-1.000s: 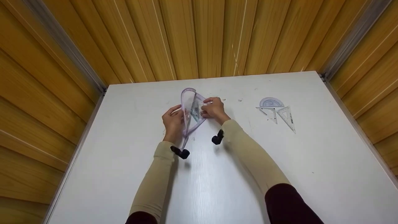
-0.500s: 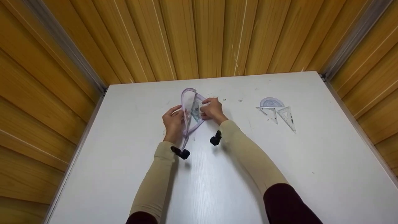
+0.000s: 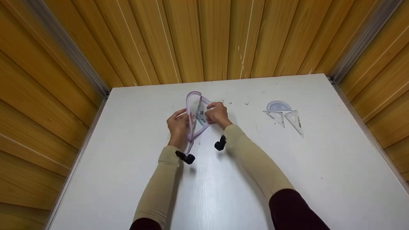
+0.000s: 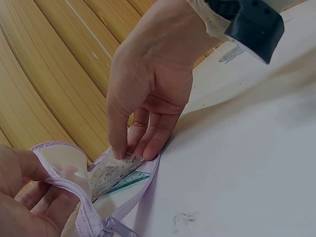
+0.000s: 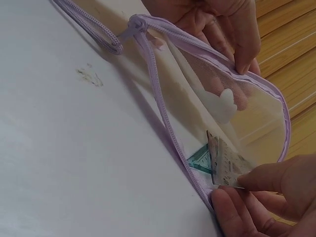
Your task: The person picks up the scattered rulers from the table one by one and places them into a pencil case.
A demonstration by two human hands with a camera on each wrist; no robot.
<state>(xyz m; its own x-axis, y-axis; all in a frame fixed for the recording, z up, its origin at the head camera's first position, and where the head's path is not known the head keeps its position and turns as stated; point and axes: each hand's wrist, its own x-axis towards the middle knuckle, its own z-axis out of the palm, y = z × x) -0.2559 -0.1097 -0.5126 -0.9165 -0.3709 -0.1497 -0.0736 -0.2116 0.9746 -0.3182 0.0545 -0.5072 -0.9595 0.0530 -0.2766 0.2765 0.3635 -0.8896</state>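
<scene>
Left hand (image 3: 177, 125) still grips the pouch (image 3: 195, 115) rim open. Right hand (image 3: 218, 113), pinching a ruler (image 4: 114, 174), has shifted slightly nearer; insertion continues.

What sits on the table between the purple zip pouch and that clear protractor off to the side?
Apart from the right hand beside the pouch, only bare white table with a few small dark specks, up to the protractor. The head view shows this.

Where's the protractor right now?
In the head view the protractor lies flat on the white table, far right of both hands, touching the tops of two clear set squares and well apart from the purple mesh pouch.
</scene>
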